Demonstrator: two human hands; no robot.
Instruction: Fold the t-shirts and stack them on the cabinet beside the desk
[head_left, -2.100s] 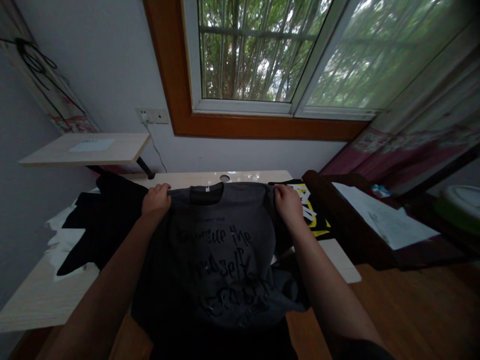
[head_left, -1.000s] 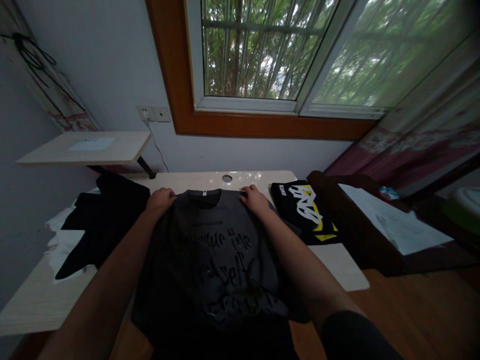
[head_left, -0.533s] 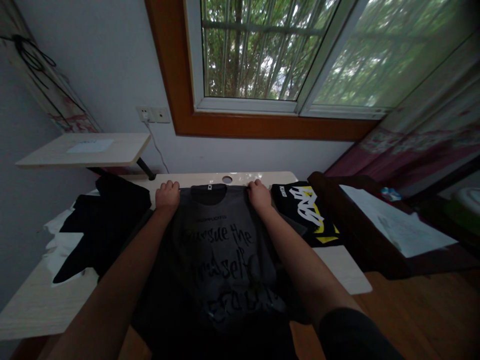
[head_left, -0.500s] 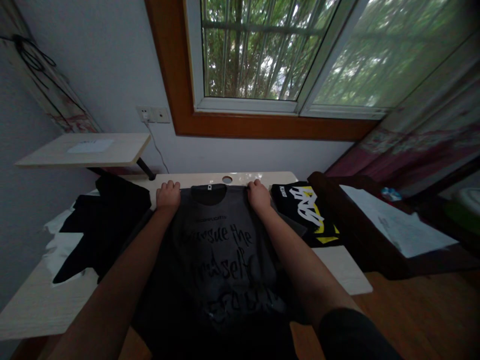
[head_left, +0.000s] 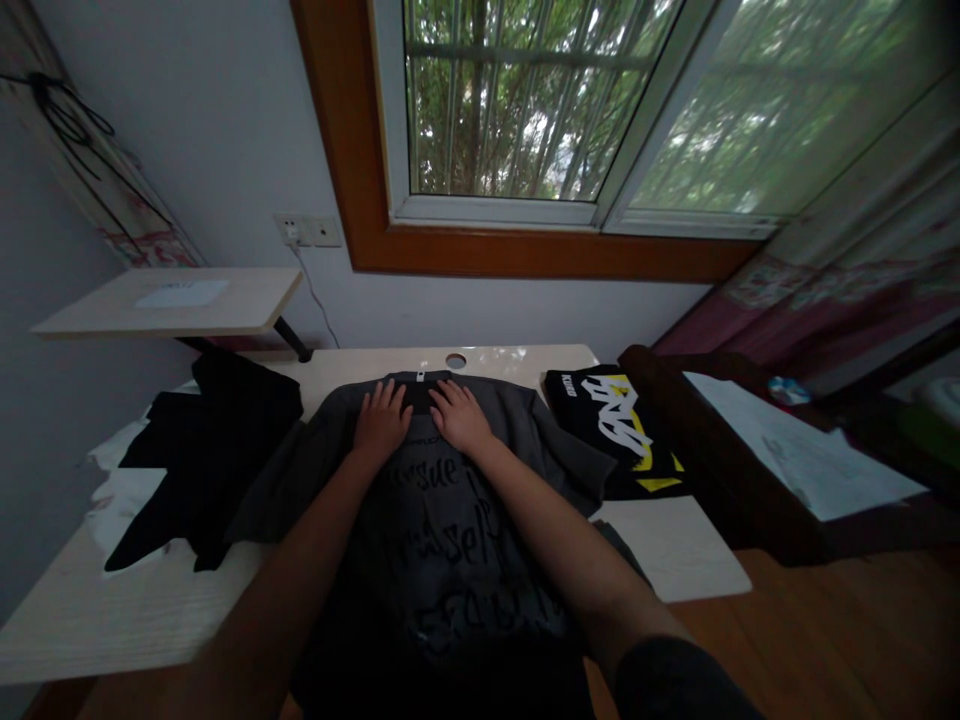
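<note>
A dark grey T-shirt (head_left: pixel 442 520) with black lettering lies face up across the pale desk (head_left: pixel 360 362), its collar toward the wall. Both sleeves are spread out to the sides. My left hand (head_left: pixel 382 422) rests flat on the shirt just left of the neckline, fingers apart. On the other side of the neckline, my right hand (head_left: pixel 459 412) also lies flat with spread fingers. Neither hand grips the cloth. The shirt's lower part runs toward me over the near edge, where it is too dark to make out.
At the right lies a folded black shirt (head_left: pixel 611 420) with white and yellow print. Black clothing (head_left: pixel 217 440) is heaped on white cloth at the left, beneath a raised shelf (head_left: pixel 172 300). A brown sofa-like piece (head_left: pixel 720 470) carrying a white sheet (head_left: pixel 787 440) stands beyond the desk's right end.
Both hands have let go of the shirt's shoulders and moved inward to lie flat by the collar. The sleeves now show spread out on the desk.
</note>
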